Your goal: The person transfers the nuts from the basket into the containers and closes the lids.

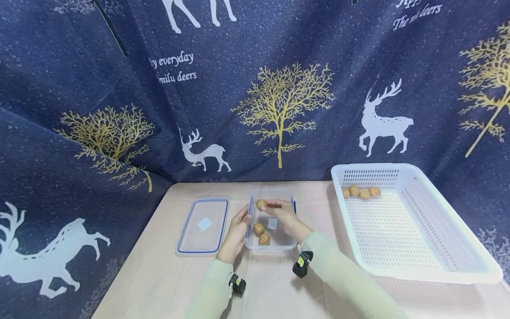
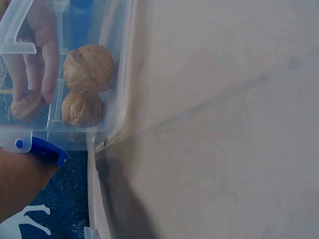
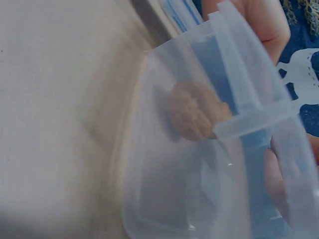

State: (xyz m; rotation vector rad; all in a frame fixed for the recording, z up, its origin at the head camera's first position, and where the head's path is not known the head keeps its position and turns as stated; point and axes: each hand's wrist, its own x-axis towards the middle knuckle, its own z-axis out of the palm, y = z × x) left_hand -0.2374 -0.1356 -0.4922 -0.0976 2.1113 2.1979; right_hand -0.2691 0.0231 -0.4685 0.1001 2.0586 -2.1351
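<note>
Two hands: both working at one clear container [image 1: 271,241], near table edge, mid-table.
Sleeves: pale green, both coming in from the near edge; a small black device is sitting at each wrist.
Left hand [image 1: 236,235]: resting against the container's left wall, fingers lying fairly straight along it, gripping nothing that I can see.
Right hand [image 1: 287,215]: reaching over the container from the right, fingertips pinching a walnut [image 1: 261,204] over the far left part of the box.
Right wrist view: walnut [image 3: 195,110] showing through the clear wall, close under the rim; fingers blurred behind plastic.
Loose walnuts [image 1: 261,234]: two lying inside at the near end, touching each other; left wrist view is showing them pressed against the side wall [image 2: 85,89].
Container interior: a small grey square is sitting on the floor just right of the loose nuts; blue clips showing at the rim.
Lid [image 1: 203,226]: lying flat just left of the container, blue seal running round its edge, left hand sitting between the two.
Table [image 1: 159,274]: bare beige surface opening up in front of the lid and between the sleeves.
Basket [image 1: 410,261]: white, perforated, standing right of the container with a gap between them; its near corner is reaching close to the table's right edge.
Basket walnuts [image 1: 360,192]: four lined up along the far wall.
Backdrop: dark blue deer-and-tree cloth hanging around the far and left sides.
</note>
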